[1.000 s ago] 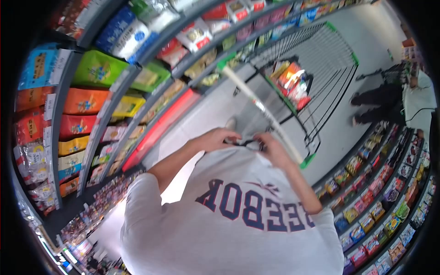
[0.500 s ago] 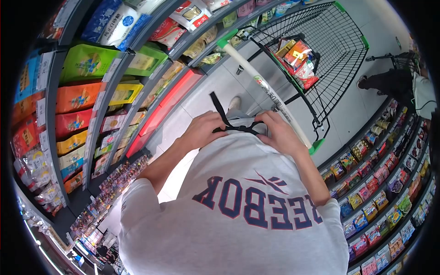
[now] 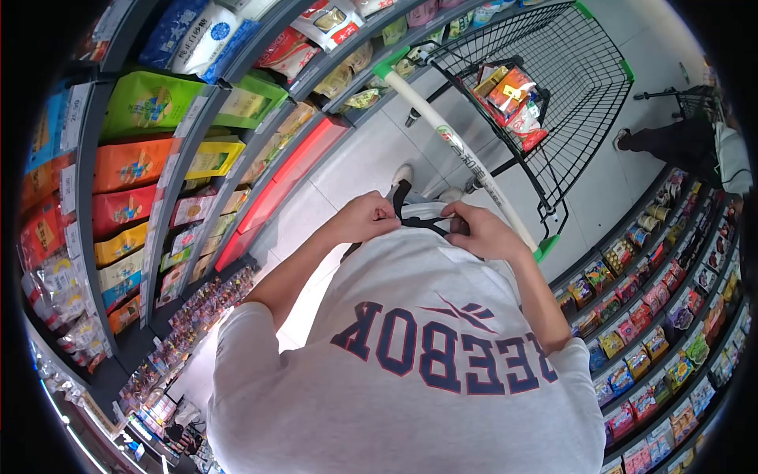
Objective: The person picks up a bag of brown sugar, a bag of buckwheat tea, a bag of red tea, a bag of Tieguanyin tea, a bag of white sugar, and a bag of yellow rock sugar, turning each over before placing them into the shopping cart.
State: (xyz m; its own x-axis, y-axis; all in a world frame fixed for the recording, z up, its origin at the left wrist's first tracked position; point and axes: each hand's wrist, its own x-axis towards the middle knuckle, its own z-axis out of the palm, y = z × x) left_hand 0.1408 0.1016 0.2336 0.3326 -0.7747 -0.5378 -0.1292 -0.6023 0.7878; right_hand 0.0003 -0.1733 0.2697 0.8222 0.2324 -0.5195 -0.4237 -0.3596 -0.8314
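A black strap (image 3: 418, 221) lies across the front of my waist, at the hem of my light grey printed T-shirt (image 3: 426, 340). My left hand (image 3: 363, 219) is closed, with its fingers curled on the strap's left part. A loose strap end (image 3: 401, 193) sticks up beside those fingers. On the other side, my right hand (image 3: 483, 231) pinches the strap near its right part, thumb and fingers bent inward. What lies under the curled fingers is partly hidden.
Ahead stands a black wire shopping cart (image 3: 584, 103) with a white handle (image 3: 458, 154), holding several colourful packages (image 3: 513, 103). Shelves of bagged goods (image 3: 150, 103) rise on the left. Snack shelves (image 3: 655, 316) curve along the right, where another person (image 3: 679, 146) stands near a second cart.
My left hand has shifted slightly right, closing more tightly on the strap. The loose strap end, which stuck up to the left, now stands closer to the middle and looks shorter.
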